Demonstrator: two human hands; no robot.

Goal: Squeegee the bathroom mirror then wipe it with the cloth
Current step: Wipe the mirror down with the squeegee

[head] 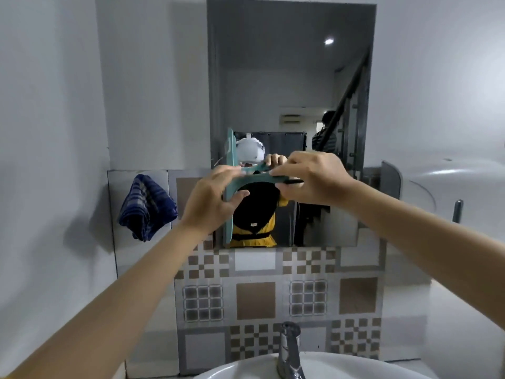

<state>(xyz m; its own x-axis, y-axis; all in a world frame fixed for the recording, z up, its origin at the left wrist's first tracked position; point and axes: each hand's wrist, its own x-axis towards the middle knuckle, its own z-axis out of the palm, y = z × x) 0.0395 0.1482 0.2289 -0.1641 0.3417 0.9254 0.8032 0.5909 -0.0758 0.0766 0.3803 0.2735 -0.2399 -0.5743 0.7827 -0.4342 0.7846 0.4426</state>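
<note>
- Holding a green squeegee [247, 178], both hands are up in front of the mirror [289, 86].
- The left hand [210, 199] grips the squeegee where the blade meets the handle, with the thumb on the front and the fingers curled behind.
- The right hand [310, 177] pinches the handle, with the fingers bent down over the top of it. A thin dark tip sticks out just under this hand.
- The two hands are close together, but they do not touch.
- The blade stands up straight on the left hand's side. It runs from above that hand to below it, near the left edge of the mirror. I cannot tell if the blade touches the glass.
- The mirror is right behind the hands and goes far up above them.
- A blue checked cloth [147, 207] hangs on the wall, off to the left of the left hand and a bit lower. No hand touches it.
- Below the hands is a wall of brown and grey tiles [255, 299].
- Far below the hands, at the bottom, are a shiny tap [290, 351] and the rim of a white sink [246, 369].
- In the mirror, behind the hands, shows a person in a yellow top.
</note>
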